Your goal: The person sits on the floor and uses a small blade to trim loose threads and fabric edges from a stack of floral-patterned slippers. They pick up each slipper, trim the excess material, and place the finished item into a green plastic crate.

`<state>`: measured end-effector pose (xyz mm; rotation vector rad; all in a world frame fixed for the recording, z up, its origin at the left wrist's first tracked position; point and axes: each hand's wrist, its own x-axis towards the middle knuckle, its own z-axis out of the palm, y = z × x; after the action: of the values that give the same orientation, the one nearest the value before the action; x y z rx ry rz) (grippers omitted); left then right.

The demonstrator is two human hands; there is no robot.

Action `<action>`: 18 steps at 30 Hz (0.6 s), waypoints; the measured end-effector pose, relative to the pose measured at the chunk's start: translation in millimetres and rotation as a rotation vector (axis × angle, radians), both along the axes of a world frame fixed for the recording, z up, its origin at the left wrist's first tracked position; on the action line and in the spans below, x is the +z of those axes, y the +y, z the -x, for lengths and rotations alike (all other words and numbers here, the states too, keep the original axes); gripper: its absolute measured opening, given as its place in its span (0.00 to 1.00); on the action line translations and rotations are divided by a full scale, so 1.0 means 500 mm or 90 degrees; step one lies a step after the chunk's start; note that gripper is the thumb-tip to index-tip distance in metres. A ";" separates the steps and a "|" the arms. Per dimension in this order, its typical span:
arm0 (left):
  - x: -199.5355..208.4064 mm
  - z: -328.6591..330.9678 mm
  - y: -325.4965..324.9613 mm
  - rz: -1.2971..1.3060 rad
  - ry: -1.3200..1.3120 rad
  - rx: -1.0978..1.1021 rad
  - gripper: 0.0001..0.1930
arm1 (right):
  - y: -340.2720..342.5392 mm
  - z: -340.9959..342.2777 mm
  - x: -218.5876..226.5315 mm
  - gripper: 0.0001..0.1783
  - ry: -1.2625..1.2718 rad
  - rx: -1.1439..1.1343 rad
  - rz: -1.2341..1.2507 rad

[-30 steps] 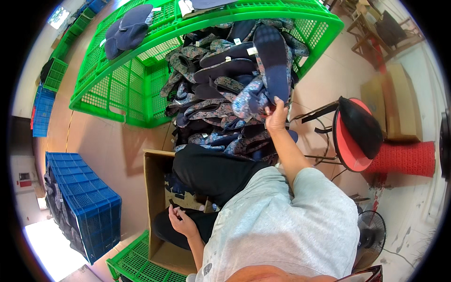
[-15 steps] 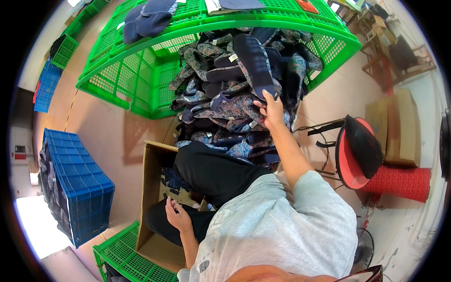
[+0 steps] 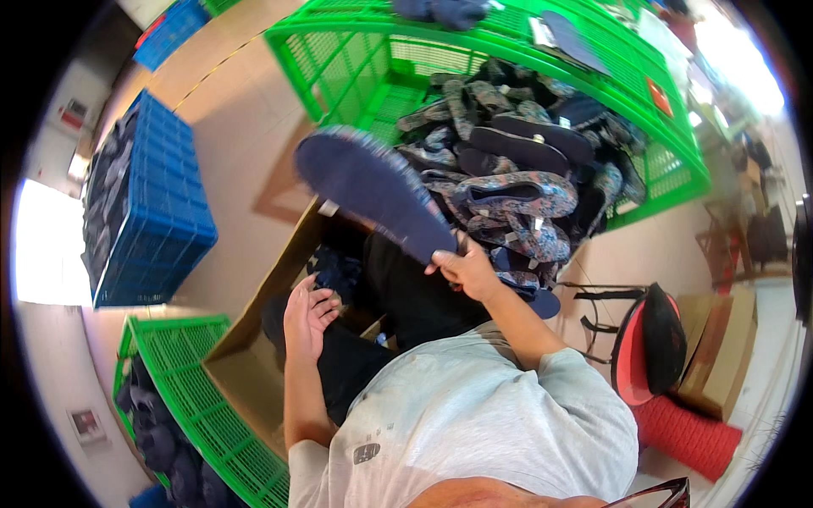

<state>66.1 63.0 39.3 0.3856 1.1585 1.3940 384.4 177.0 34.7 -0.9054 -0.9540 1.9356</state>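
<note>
My right hand (image 3: 471, 269) is closed round one end of a cloth shoe (image 3: 368, 186). Its dark navy sole faces up, and a strip of speckled upper with a small white tag shows along the edges. The shoe is held in the air, slanting up to the left over the cardboard box (image 3: 246, 343). My left hand (image 3: 310, 317) is above that box, its fingers loosely apart, not touching the shoe. Dark blue cloth pieces (image 3: 337, 271) lie inside the box. To the right, a heap of similar patterned shoes (image 3: 517, 195) spills from a large green plastic crate (image 3: 339, 85).
A blue crate (image 3: 174, 212) and another green crate (image 3: 199, 389), both with dark goods, stand on the left. At the right are a red-seated stool (image 3: 631, 351) with a black thing on it, a carton (image 3: 720, 356) and a red roll (image 3: 690, 436).
My right hand has drawn the shoe from the heap, swinging it left and nearer to me. My left hand has risen a little. The view has turned toward the left.
</note>
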 end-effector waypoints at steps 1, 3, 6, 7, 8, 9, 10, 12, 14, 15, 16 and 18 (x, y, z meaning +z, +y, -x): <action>0.000 0.015 -0.004 0.002 -0.101 -0.066 0.24 | -0.011 0.024 -0.004 0.15 0.002 0.074 -0.006; -0.005 0.064 -0.033 -0.001 -0.296 -0.198 0.30 | -0.037 0.085 -0.030 0.13 0.105 0.152 -0.063; 0.071 0.050 -0.075 -0.001 -0.361 -0.262 0.35 | -0.060 0.159 -0.050 0.17 -0.042 0.256 -0.371; 0.085 0.044 -0.100 0.036 -0.319 -0.217 0.35 | -0.073 0.177 -0.061 0.18 -0.058 0.271 -0.379; 0.029 0.091 -0.106 0.111 -0.086 -0.356 0.36 | -0.087 0.198 -0.078 0.19 -0.071 0.289 -0.390; 0.043 0.074 -0.113 0.079 -0.058 -0.379 0.39 | -0.100 0.217 -0.095 0.20 -0.088 0.301 -0.401; 0.041 0.079 -0.131 0.098 0.056 -0.400 0.39 | -0.115 0.235 -0.077 0.19 -0.121 0.305 -0.373; 0.032 0.092 -0.152 0.103 0.251 -0.408 0.40 | -0.142 0.261 -0.090 0.20 0.001 0.288 -0.172; 0.041 0.091 -0.173 0.108 0.352 -0.369 0.41 | -0.153 0.262 -0.093 0.20 -0.019 0.301 -0.046; 0.053 0.089 -0.185 0.116 0.416 -0.367 0.41 | -0.152 0.257 -0.081 0.20 -0.037 0.336 0.026; 0.062 0.087 -0.196 0.125 0.480 -0.366 0.41 | -0.154 0.254 -0.070 0.21 -0.057 0.370 0.098; 0.070 0.077 -0.204 0.125 0.585 -0.377 0.39 | -0.160 0.263 -0.063 0.21 -0.053 0.376 0.120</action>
<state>27.6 -38.8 74.2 1.1934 1.7004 0.5454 253.1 97.1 2.9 -0.8781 -1.1980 2.5349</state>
